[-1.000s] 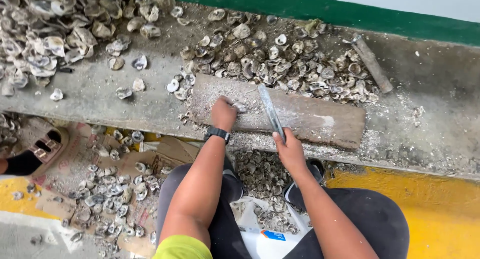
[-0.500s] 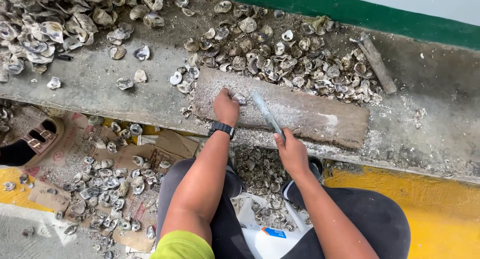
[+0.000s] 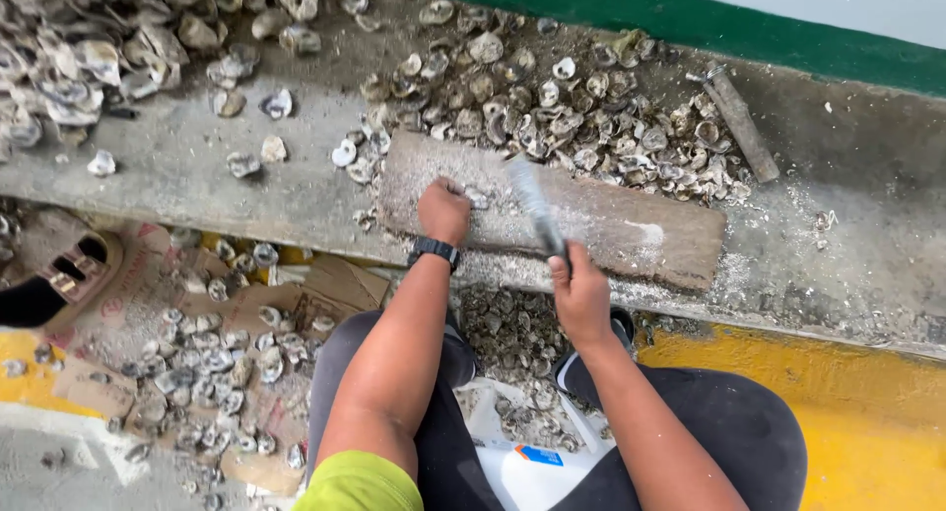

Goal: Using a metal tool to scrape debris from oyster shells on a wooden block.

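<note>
My left hand (image 3: 443, 211) rests on a worn wooden board (image 3: 631, 230) and pins a small oyster shell (image 3: 477, 198) against it; a black watch sits on that wrist. My right hand (image 3: 579, 296) grips the handle of a flat metal blade (image 3: 533, 204), which is blurred and angled up over the board just right of the shell. The board lies on a grey concrete ledge (image 3: 197, 181). A heap of oyster shells (image 3: 581, 117) is piled right behind the board.
A larger pile of shells (image 3: 79, 48) fills the ledge's far left. A metal tool (image 3: 741, 125) lies at the back right. Below the ledge, shells litter flattened cardboard (image 3: 207, 353), beside a brown sandal (image 3: 49, 274). A white container (image 3: 522, 462) stands between my knees.
The blade has swung from lying across the board to a raised, blurred position near the shell. My left hand has stayed put on the board, while the camera view drifted slightly.
</note>
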